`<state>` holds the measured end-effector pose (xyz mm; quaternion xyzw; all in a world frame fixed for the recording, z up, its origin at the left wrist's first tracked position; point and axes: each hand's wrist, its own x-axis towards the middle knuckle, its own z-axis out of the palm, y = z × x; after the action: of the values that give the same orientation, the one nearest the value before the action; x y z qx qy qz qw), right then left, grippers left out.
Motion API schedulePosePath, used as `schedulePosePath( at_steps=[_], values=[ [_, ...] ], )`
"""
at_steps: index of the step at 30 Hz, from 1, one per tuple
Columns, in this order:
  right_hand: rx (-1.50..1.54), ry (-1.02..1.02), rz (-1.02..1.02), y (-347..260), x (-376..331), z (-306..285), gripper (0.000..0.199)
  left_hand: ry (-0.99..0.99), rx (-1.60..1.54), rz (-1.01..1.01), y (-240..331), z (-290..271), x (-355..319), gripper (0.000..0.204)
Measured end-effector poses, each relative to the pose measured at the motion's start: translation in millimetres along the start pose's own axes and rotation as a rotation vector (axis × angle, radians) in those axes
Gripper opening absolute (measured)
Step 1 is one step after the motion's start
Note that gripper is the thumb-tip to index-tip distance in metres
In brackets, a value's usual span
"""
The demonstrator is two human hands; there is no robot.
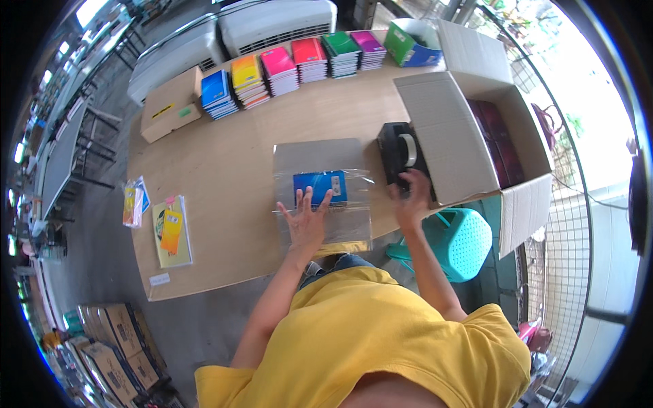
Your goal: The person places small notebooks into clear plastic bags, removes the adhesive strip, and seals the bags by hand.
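My left hand [307, 219] lies with its fingers spread, pressing on a blue notebook [328, 182] in front of me. Clear plastic film [320, 155] lies around and over the notebook, wrinkled at the sides, with a gold-coloured strip [345, 247] at its near end. To the right stands a black tape dispenser [392, 151] with a pale roll of tape [408, 149] in it. At the dispenser's near end is my right hand [412, 201], fingers bent and somewhat blurred. Whether it pinches a piece of tape I cannot make out.
Coloured notebook stacks [277, 62] line the table's far edge, between a closed cardboard box [170, 109] and a small green-blue box [412, 49]. An open carton [449, 129] stands right, above a turquoise stool [466, 243]. Packed booklets [178, 253] lie at left.
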<state>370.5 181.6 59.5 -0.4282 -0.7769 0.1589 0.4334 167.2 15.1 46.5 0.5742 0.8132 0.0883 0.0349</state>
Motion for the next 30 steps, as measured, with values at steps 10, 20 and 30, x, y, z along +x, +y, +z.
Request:
schedulePosePath(
  at_steps=[10, 20, 30],
  values=[
    [0.424, -0.297, 0.961, 93, 38, -27, 0.019, 0.039, -0.019, 0.02, 1, 14, 1, 0.071],
    [1.339, -0.019, 1.52, 85, -53, -12, 0.009, 0.003, -0.122, -0.015, 6, -2, -1, 0.072],
    [0.57, -1.167, 0.134, -79, 59, 88, 0.102, 0.024, -0.089, -0.025, -4, 22, -4, 0.078]
  ],
)
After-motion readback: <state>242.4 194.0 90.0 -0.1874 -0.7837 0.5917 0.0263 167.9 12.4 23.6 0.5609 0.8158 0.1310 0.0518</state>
